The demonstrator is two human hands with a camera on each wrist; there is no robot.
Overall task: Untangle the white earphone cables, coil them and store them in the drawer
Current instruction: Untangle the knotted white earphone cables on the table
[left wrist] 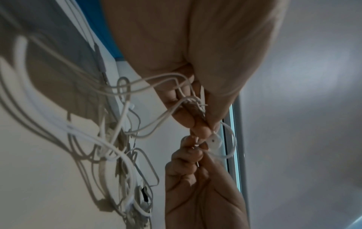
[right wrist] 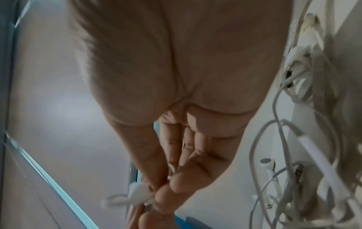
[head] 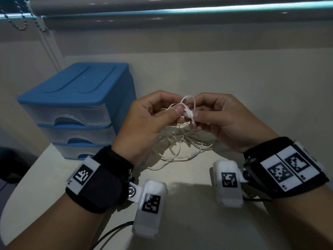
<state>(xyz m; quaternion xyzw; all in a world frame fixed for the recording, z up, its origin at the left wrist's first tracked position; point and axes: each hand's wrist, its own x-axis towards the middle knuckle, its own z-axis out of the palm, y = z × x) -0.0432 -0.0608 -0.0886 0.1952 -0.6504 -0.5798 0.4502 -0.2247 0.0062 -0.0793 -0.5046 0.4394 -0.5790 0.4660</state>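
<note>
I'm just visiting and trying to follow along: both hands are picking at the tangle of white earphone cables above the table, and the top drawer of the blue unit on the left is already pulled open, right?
Not quite. In the head view all three drawers of the blue drawer unit are closed. The rest holds: the left hand and right hand both pinch the white earphone cables above the table.

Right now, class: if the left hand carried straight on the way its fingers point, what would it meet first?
The left hand points across towards the right hand. First in line is the white earbud both pinch, then the right hand's fingertips just behind it. Depth is unclear, but they look almost touching.
</note>
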